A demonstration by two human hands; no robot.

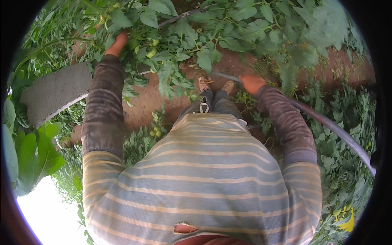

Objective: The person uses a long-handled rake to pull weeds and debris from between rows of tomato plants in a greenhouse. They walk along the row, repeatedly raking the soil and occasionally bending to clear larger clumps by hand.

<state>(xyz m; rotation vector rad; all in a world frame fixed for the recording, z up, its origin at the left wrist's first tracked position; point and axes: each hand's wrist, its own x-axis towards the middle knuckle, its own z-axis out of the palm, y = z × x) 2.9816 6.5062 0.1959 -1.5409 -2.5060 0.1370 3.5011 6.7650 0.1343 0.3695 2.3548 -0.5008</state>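
Note:
My left hand (118,44) reaches into the leafy tomato plants (183,36) at the upper left. Leaves hide its fingers, so whether they hold anything is out of sight. Just right of it hang green tomatoes (151,52). Over the soil path, my right hand (252,84) is closed around a long grey tube (333,125), which could be a hose or a pole. Its thin, blurred front end (225,76) points left above my shoes (227,87). Behind my right forearm the tube runs on to the right rim of the view.
A grey concrete post or beam (58,92) lies left of my left forearm. More green tomatoes (156,132) grow low beside my body. Reddish soil (141,108) shows between the plants. Something yellow (347,219) sits among leaves at lower right. A dark stem or pipe (183,14) crosses the top.

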